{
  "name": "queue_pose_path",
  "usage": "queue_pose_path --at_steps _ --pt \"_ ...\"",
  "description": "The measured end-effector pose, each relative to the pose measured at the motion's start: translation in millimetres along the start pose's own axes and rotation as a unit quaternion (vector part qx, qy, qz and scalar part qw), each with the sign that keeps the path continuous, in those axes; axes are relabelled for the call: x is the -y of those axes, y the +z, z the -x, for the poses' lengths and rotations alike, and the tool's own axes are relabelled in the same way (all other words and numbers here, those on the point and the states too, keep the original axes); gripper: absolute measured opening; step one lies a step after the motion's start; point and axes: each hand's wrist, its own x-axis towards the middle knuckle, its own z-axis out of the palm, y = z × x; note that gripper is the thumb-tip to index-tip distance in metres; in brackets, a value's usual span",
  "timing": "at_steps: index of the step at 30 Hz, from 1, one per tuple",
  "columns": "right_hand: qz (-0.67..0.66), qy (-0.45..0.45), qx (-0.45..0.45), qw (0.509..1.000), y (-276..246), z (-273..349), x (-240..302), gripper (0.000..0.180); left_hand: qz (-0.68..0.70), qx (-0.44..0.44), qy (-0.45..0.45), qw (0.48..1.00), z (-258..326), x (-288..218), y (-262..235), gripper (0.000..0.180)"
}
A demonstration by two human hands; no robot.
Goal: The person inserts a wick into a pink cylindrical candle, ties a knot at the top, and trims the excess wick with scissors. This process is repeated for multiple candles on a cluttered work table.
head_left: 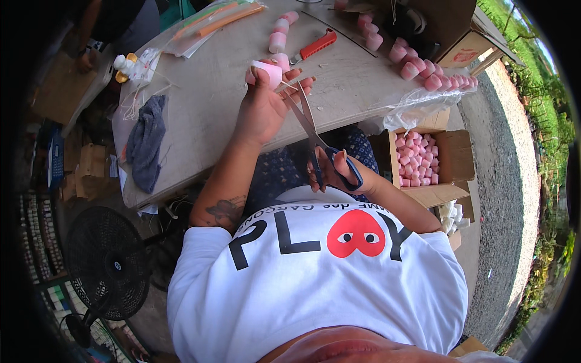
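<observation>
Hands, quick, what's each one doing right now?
Left hand: holding a pink-and-white piece between thumb and fingers.
Right hand: closed on the handles of the scissors.

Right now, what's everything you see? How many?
Table: one, grey, upper middle
Held piece: one, pink, above table
Loose pieces: many, pink, on table
Box of pieces: one, brown, right
Scissors: one, blue handles, centre
Knife: one, red, on table
Cloth: one, bluish, table's left edge
Sticks: some, orange, table's far left
Fan: one, black, lower left
Other person: one, dark clothes, upper left
Clutter: uncountable, mixed, around edges
Shirt: one, white, lower middle
Left hand: one, bare, holding held piece
Right hand: one, bare, holding scissors
</observation>
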Motion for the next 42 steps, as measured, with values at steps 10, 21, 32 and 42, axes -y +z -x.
queue_pose_path --at_steps 10,21,32,42 --pt "0.145 -0.078 -0.122 0.979 14 -7 24 0.053 -0.048 -0.034 0.012 0.998 3 -3 -1 0.051" --pt "0.268 -0.172 -0.319 0.892 28 99 112 0.033 -0.641 0.453 -0.213 0.582 -29 38 150 0.051" --pt "0.588 -0.024 -0.496 0.639 -48 65 81 0.038 -0.381 0.399 -0.043 0.833 43 -79 103 0.041" --pt "0.718 -0.139 -0.425 0.534 -40 -3 108 0.033 -0.598 0.251 0.353 0.675 104 -220 79 0.045"
